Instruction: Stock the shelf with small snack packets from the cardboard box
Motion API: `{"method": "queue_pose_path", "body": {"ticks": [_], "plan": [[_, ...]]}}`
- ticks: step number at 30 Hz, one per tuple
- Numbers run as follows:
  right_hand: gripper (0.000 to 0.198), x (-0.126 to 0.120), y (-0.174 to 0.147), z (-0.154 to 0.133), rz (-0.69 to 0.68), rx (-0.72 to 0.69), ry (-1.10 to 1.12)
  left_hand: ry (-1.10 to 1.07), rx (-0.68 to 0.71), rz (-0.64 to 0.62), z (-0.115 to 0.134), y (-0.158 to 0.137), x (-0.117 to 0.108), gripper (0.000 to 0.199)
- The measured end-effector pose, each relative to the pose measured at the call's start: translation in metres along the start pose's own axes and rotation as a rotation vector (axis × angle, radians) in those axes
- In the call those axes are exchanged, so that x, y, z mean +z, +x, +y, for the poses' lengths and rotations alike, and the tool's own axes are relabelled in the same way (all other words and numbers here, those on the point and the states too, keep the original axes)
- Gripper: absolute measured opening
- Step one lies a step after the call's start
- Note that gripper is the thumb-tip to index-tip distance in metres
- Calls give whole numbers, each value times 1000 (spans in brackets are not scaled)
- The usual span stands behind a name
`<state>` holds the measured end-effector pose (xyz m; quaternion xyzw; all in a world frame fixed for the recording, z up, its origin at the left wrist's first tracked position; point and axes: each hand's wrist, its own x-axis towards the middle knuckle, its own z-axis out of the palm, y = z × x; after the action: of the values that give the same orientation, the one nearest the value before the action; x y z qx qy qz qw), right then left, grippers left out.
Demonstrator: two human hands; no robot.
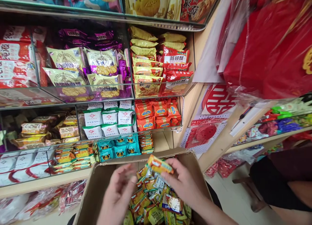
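Note:
My right hand [183, 181] pinches an orange and yellow wrapped snack packet [158, 165] above an open cardboard box [90, 191]. On the box's left side, my left hand [118, 191] has its fingers loosely curled, with a gap between them and the thumb. It is slightly blurred, and nothing shows in its grasp. Below both hands, the box holds a heap of small yellow-green snack packets [143, 204]. A dark blue and white packet [172, 203] lies on top of that heap, under my right wrist.
Glass-fronted shelves ahead hold cream and purple biscuit packs [103, 62], red walnut shortbread packs [175, 54], white and green packs [109, 118] and teal packs [119, 147]. Red decorations [268, 56] hang at the upper right. A seated person's leg [268, 182] and a wooden stool [253, 195] are at right.

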<state>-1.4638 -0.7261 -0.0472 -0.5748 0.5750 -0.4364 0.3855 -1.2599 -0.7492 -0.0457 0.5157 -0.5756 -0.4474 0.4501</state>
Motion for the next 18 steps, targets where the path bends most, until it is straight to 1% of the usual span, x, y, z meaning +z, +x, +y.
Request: {"method": "queue_pose_path", "body": {"ticks": [1,2,3,4,5,6,7,9,12,13,15,18], "plan": [[21,-9,10,-1,55,-66,-121,224,144,59,-1,11,-17,33],[22,-18,22,-1,89,-125,-235,450,273,92,-3,22,-34,30],[23,-26,34,0,81,-149,-331,635,362,138,-7,33,-51,33],[23,-32,48,2,39,-134,-402,767,400,197,-13,44,-66,40],[24,-35,62,5,-21,-86,-450,872,414,229,-20,53,-79,45],[24,-37,76,8,-81,-18,-479,933,395,239,-28,60,-88,49],[24,-37,90,12,-127,54,-494,951,355,217,-36,65,-95,50],[24,-31,115,22,-189,173,-488,915,270,150,-49,69,-102,49],[20,-14,143,40,-222,323,-449,877,215,136,-57,65,-101,45],[20,-8,150,47,-207,358,-437,875,215,145,-57,62,-99,44],[24,3,163,58,-137,382,-424,876,219,150,-56,58,-97,41],[27,17,181,67,-30,341,-433,896,226,163,-55,54,-94,37]]}}
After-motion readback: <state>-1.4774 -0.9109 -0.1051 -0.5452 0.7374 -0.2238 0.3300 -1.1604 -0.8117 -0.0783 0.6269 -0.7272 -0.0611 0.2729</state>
